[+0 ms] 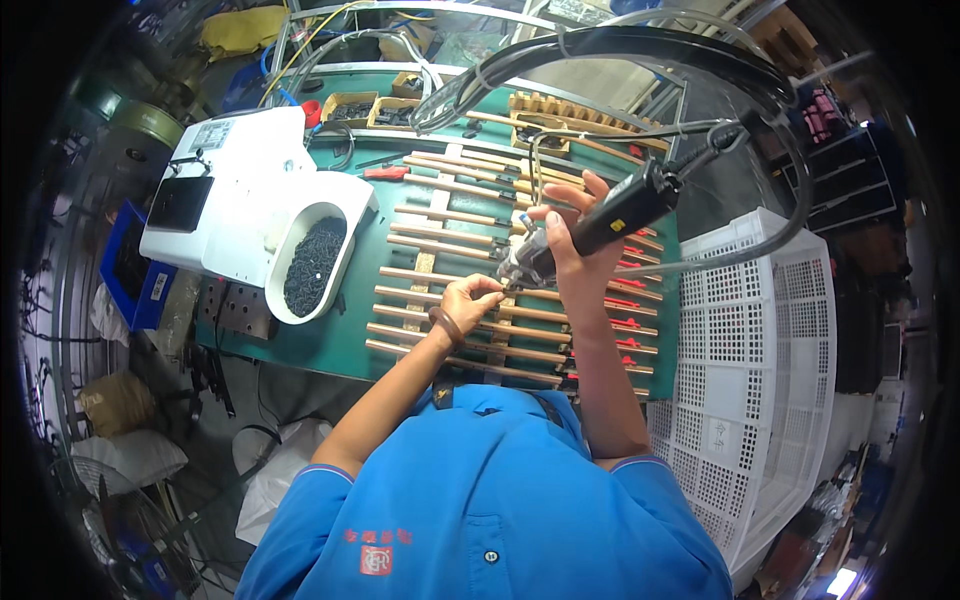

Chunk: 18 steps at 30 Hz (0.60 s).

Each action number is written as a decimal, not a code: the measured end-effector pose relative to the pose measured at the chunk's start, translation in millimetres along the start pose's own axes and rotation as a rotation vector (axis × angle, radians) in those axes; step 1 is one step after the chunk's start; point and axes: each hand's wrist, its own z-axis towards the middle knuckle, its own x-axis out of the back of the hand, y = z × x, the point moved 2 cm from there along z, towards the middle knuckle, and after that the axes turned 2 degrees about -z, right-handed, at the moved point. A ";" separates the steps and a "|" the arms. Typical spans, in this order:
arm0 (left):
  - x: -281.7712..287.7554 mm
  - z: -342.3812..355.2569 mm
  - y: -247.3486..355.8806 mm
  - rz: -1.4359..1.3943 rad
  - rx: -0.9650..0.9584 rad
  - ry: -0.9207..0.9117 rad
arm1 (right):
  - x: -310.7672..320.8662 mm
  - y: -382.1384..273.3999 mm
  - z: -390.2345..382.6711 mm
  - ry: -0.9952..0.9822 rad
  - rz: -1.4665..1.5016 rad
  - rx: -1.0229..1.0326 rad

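Note:
My right hand (575,245) is wrapped around a black powered screwdriver (625,212), held tilted with its metal nose (522,262) pointing down and left. My left hand (468,302) is closed in a pinch right by that nose, over one of the rods; whatever lies between its fingertips is too small to make out. Several copper-coloured rods (440,214) lie side by side across pale support strips (412,308), with dark fittings along them. Red clip-like pieces (627,325) sit near their right ends.
On the left of the green table (262,345) stands a white machine (225,190) whose oval tray (349,240) holds small black screws (316,265). Cardboard boxes (349,108) of parts are at the back. Thick black hoses (640,45) arch overhead. White perforated crates (725,370) stand at right.

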 end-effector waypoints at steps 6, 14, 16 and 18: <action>9.4 -10.1 -16.7 0.118 -0.003 -0.025 | -1.2 -4.5 -8.5 0.029 0.027 0.011; 14.9 -7.1 -1.7 0.224 -0.024 -0.121 | -4.4 -4.7 -11.9 0.059 0.021 0.002; 17.7 -7.3 -4.0 0.150 -0.050 -0.152 | -7.0 -6.0 -12.8 0.070 0.025 -0.016; 21.7 -9.2 -7.2 0.070 -0.016 -0.194 | -7.6 -5.2 -13.9 0.064 0.015 0.002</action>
